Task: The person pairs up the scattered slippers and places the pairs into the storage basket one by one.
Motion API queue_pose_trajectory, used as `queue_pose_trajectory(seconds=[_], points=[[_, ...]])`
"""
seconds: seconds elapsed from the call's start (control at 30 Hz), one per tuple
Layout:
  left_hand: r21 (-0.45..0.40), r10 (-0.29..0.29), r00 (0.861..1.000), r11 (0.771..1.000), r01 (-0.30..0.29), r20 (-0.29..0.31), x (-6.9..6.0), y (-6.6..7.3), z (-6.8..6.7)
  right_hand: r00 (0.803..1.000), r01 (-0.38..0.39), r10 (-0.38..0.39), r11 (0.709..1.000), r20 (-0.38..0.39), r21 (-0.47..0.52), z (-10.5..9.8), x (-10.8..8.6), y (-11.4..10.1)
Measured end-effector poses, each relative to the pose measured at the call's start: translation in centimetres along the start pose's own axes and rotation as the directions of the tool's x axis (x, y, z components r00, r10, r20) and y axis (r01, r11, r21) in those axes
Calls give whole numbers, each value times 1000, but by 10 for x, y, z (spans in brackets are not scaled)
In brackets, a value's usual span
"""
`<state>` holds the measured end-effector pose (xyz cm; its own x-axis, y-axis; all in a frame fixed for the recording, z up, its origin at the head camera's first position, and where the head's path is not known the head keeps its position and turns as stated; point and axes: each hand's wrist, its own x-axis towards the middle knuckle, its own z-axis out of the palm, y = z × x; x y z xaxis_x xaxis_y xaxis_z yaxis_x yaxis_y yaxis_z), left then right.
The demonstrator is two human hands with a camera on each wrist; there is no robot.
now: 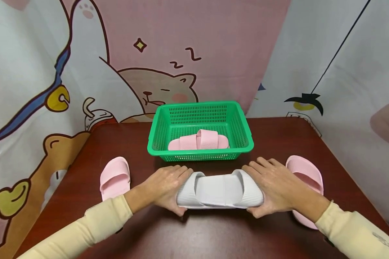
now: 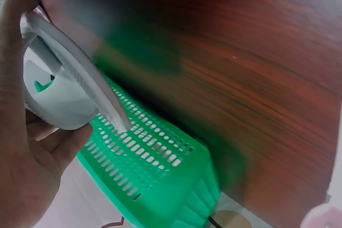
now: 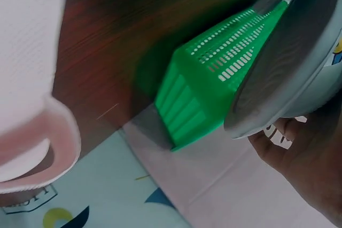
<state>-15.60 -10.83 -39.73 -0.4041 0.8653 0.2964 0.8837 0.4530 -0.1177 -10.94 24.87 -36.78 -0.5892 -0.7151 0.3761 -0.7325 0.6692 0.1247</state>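
White slippers (image 1: 210, 187) are held end to end in front of the person, lifted over the dark reddish-brown table (image 1: 214, 233), just on the near side of a green basket (image 1: 240, 150). Their heel ends come together in the middle, with a thin line between them; whether these touch or overlap slightly I cannot tell. The left hand (image 1: 168, 183) is clamped on the toe end at the left, thumb at the near edge and fingers over the far side, and the right hand (image 1: 270, 185) grips the toe end at the right in the same way. Both wrist views show the soles tilted, with the perforated basket wall behind them. Inside the basket lies a pair of pink slippers (image 1: 209, 139) in a row, straps side by side, near its front wall. One more pink slipper, the left one (image 1: 115, 172), rests on the table partly behind the left forearm; another, the right one (image 1: 304, 169), is partly covered by the right arm. Pale yellow sleeves (image 1: 81, 226) cover both forearms, and a printed cloth (image 1: 240, 46) with cartoon animals hangs behind the table
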Motion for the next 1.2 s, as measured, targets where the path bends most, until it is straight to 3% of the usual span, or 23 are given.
queue_pose_trajectory(seconds=[0.4,0.67,0.87,1.03,1.2], points=[[37,0,996,999,4,-92,14,9,1,999,36,-36,999,-17,-23,8,27,-12],[-31,-8,989,1000,3,-145,12,13,9,1000,-1,3,997,-22,79,27,36,-24],[-65,-16,990,998,7,-142,8,19,14,998,-18,25,990,-52,137,43,36,-35],[-78,-3,991,997,-7,-135,11,20,17,997,-9,17,993,-71,114,50,39,-39],[-69,-27,993,997,19,-116,14,15,20,997,-2,9,995,-81,96,48,47,-36]])
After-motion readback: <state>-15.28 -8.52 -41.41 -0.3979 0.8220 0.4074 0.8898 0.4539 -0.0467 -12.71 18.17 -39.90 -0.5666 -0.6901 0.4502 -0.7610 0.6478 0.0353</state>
